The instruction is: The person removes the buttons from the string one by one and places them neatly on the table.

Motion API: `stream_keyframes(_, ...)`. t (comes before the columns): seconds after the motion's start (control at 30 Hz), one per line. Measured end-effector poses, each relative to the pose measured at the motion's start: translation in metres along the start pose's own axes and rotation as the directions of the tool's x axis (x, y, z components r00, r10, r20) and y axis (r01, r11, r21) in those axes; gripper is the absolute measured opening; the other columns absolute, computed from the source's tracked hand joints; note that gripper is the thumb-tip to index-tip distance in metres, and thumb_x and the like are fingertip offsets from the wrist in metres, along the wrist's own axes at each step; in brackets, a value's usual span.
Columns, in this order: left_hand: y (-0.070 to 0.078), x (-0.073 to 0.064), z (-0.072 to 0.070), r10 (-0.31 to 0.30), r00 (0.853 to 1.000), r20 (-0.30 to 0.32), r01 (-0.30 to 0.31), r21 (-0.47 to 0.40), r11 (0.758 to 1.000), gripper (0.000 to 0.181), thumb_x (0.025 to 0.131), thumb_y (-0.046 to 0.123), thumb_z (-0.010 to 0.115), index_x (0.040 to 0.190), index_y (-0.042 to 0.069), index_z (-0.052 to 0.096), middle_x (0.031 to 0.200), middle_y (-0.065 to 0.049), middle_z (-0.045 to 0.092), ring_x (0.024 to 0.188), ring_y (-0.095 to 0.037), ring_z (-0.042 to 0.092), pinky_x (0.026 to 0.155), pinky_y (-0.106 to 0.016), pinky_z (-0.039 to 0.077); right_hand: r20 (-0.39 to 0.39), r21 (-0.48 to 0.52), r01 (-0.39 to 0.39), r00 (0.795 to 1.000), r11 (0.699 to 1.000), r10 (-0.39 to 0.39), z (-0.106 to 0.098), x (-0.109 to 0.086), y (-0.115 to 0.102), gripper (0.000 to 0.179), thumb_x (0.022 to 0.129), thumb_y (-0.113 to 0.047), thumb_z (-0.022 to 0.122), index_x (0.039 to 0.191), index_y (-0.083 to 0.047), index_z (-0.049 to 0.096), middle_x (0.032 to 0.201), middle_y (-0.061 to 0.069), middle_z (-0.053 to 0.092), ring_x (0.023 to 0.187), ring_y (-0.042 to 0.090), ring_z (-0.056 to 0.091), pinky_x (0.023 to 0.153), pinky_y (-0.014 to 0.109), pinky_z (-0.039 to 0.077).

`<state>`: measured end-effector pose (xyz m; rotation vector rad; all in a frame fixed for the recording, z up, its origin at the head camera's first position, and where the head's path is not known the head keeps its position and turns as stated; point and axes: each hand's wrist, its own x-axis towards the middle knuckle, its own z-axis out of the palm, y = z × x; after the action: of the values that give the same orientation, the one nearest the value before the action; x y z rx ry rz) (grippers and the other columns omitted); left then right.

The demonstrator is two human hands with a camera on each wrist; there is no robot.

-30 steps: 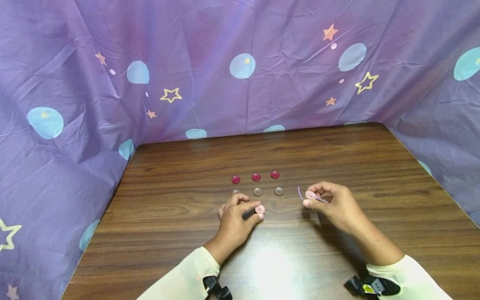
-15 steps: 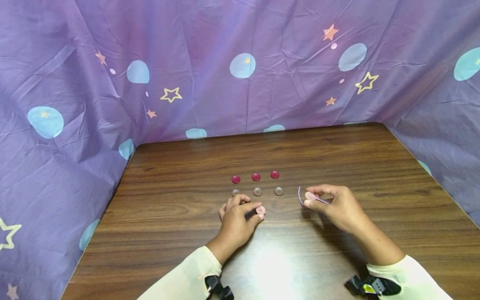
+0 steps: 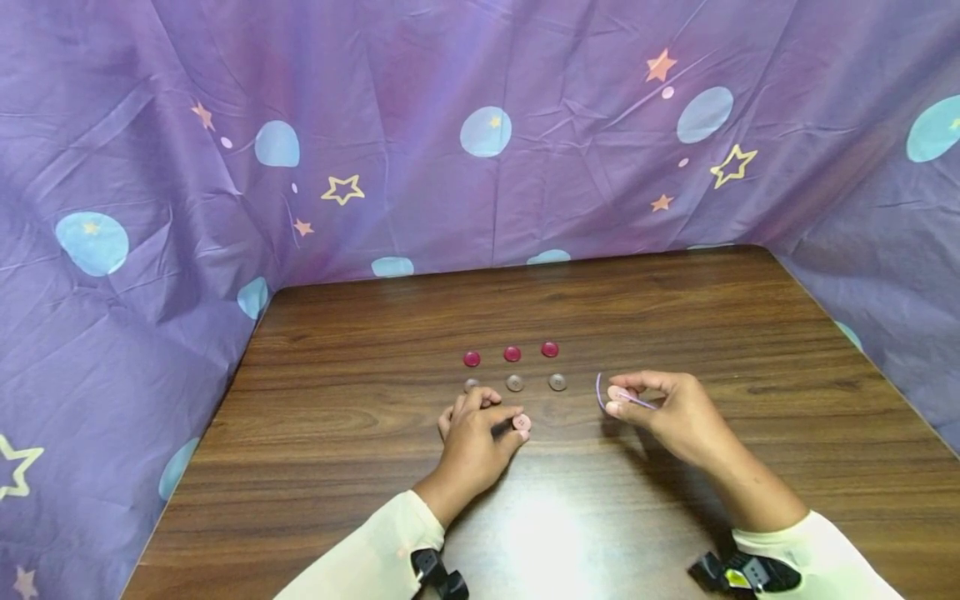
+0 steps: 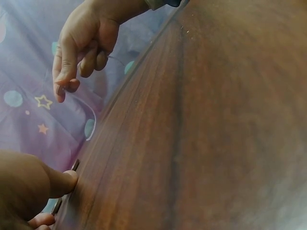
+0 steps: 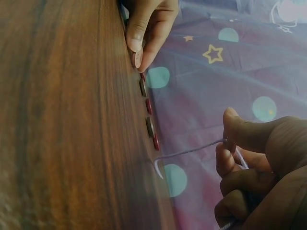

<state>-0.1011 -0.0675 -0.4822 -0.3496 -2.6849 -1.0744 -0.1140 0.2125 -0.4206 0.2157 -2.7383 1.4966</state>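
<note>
Between thumb and forefinger, my left hand (image 3: 471,442) holds a pink four-hole button (image 3: 522,423) close over the wooden table. In the right wrist view that pink button (image 5: 137,58) is tilted up on edge at the fingertips. To the right, my right hand (image 3: 678,417) pinches a second pink button (image 3: 617,393) with a thin purple string (image 3: 599,392) running through it. One string end curves out to the left of the fingers; in the right wrist view the string (image 5: 192,149) hangs from the pinch toward the table. The fingers largely hide the right button there.
Beyond my left hand lie three dark red buttons (image 3: 512,354) in a row. Nearer is a row of grey-brown buttons (image 3: 557,382), the leftmost partly behind my fingers. The wooden table (image 3: 337,350) ends at a purple star-printed cloth (image 3: 420,108).
My right hand has lowered slightly and turned its button a little. My left hand has shifted very slightly toward the table's near side, keeping its button.
</note>
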Motion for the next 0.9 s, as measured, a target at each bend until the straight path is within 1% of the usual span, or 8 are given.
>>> stream_keyframes(0.23,0.0013,-0.0003,-0.0003,0.013,1.000,0.000,-0.013,0.013,1.000,0.029,0.086,0.020,0.091,0.114,0.017,0.087,0.124,-0.010,0.069,0.118,-0.032,0.061,0.106,-0.063,0.033,0.005,0.002,0.006,1.000,1.000,-0.006,0.0000,-0.0008,0.0009,0.034,0.090,-0.011,0.089,0.118,0.006,0.080,0.108,0.024,0.083,0.069,-0.003,0.066,0.062,0.020,0.056)
stream_keyframes(0.47,0.0022,0.0000,-0.0005,0.004,1.000,0.013,-0.004,0.008,1.000,0.029,0.086,0.021,0.091,0.114,0.016,0.087,0.125,-0.010,0.068,0.117,-0.032,0.060,0.106,-0.064,0.033,0.009,-0.005,0.015,1.000,1.000,-0.015,0.0010,-0.0011,0.0027,0.035,0.090,-0.012,0.089,0.119,0.005,0.079,0.109,0.022,0.083,0.069,-0.003,0.066,0.061,0.020,0.055)
stream_keyframes(0.57,0.0017,0.0003,-0.0005,-0.003,1.000,0.019,0.003,0.003,1.000,0.029,0.086,0.021,0.091,0.115,0.016,0.086,0.126,-0.010,0.068,0.118,-0.032,0.060,0.106,-0.064,0.033,0.013,-0.003,0.008,1.000,1.000,-0.008,0.0014,-0.0008,0.0027,0.036,0.090,-0.012,0.089,0.120,0.006,0.079,0.109,0.022,0.083,0.068,-0.003,0.065,0.061,0.021,0.055)
stream_keyframes(0.7,0.0007,0.0009,-0.0005,-0.008,1.000,0.024,0.008,0.005,1.000,0.031,0.086,0.022,0.090,0.116,0.017,0.086,0.126,-0.009,0.067,0.119,-0.032,0.060,0.107,-0.064,0.033,0.017,-0.007,-0.009,1.000,1.000,0.009,0.0010,-0.0004,0.0019,0.038,0.090,-0.013,0.089,0.121,0.005,0.078,0.104,0.021,0.083,0.067,-0.001,0.066,0.060,0.022,0.055)
stream_keyframes(0.8,0.0008,0.0011,-0.0007,-0.012,1.000,0.026,0.011,0.005,1.000,0.031,0.086,0.022,0.090,0.116,0.017,0.086,0.126,-0.009,0.067,0.119,-0.032,0.059,0.107,-0.063,0.033,0.014,-0.016,-0.004,1.000,1.000,0.004,0.0008,-0.0003,0.0017,0.036,0.090,-0.013,0.090,0.119,0.005,0.077,0.100,0.019,0.082,0.069,0.000,0.067,0.060,0.023,0.056)
stream_keyframes(0.9,0.0014,0.0009,-0.0009,-0.016,0.999,0.029,0.015,0.002,1.000,0.031,0.086,0.022,0.090,0.116,0.016,0.086,0.126,-0.009,0.067,0.120,-0.032,0.059,0.107,-0.063,0.033,0.005,-0.019,0.014,1.000,1.000,-0.014,0.0008,-0.0006,0.0018,0.032,0.089,-0.012,0.090,0.113,0.003,0.077,0.098,0.017,0.081,0.070,-0.001,0.067,0.062,0.023,0.056)
